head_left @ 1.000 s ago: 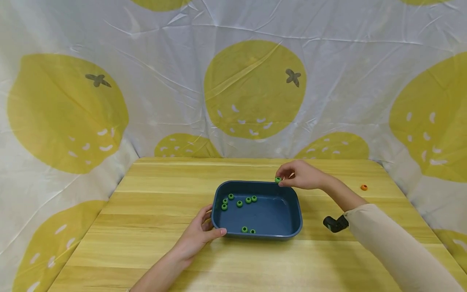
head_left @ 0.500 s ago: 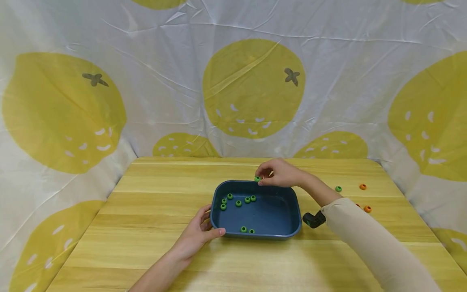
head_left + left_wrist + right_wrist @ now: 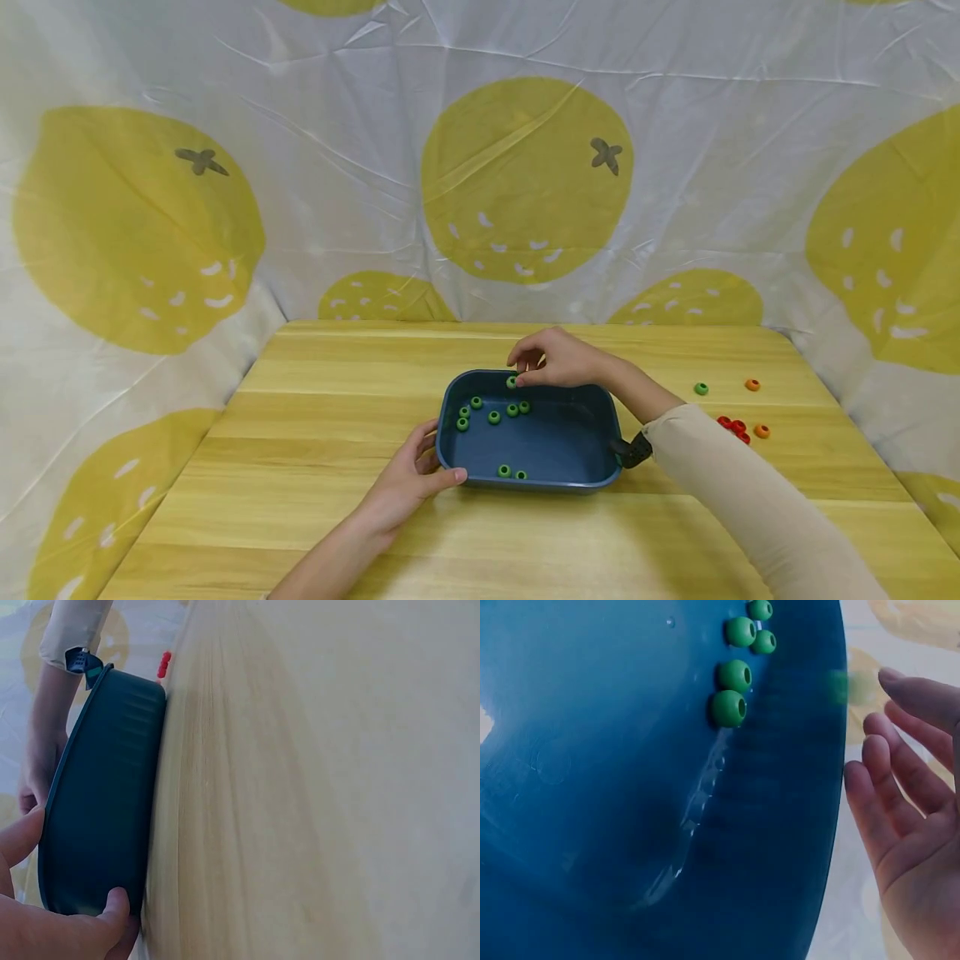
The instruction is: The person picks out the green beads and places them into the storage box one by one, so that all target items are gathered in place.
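A dark blue plastic bin (image 3: 558, 442) stands on the wooden table, with several round green beads (image 3: 494, 417) scattered over its floor. My left hand (image 3: 397, 492) grips the bin's left end, thumb on the near rim and fingers along the outer wall. Over the far rim hovers my right hand (image 3: 562, 360). Just off its fingertips a green bead (image 3: 512, 382) drops into the bin. The right wrist view catches that bead as a green blur (image 3: 849, 688), apart from the loosely spread fingers (image 3: 911, 761).
To the right on the table lie a loose green bead (image 3: 701, 388), an orange bead (image 3: 752, 385), a second orange bead (image 3: 762, 431) and a cluster of red beads (image 3: 724, 422), partly behind the right sleeve (image 3: 720, 467). A lemon-print cloth (image 3: 360, 192) hangs behind the table.
My right hand has moved left along the bin's far rim and let go of the green bead it was pinching. More loose beads show on the right. The left hand stays on the bin.
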Action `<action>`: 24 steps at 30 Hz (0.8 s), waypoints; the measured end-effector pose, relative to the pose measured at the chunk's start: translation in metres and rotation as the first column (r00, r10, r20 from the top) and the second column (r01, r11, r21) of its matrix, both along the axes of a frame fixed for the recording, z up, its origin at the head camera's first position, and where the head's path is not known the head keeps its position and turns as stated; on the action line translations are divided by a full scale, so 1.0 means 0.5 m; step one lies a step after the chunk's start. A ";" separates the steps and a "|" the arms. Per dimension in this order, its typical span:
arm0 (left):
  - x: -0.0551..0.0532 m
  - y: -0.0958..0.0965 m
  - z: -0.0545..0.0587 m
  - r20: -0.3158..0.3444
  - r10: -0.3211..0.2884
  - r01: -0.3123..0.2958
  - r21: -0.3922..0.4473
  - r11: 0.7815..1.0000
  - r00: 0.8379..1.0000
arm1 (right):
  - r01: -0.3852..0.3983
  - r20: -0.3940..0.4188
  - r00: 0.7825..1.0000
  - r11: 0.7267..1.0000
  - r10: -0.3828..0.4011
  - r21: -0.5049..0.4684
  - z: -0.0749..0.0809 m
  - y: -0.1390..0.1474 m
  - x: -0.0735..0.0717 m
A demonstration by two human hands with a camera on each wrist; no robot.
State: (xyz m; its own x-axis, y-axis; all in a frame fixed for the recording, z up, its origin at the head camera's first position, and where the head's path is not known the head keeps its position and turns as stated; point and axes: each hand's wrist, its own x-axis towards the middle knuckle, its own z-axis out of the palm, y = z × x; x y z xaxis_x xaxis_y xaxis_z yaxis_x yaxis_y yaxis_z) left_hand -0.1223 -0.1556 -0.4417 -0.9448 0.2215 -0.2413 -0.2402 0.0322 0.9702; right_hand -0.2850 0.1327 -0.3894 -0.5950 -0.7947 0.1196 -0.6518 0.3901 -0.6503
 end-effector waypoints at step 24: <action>0.003 0.002 0.006 0.024 0.003 -0.003 0.001 1.000 1.000 | 0.084 0.005 0.996 0.996 -0.084 0.032 0.030 0.090 0.012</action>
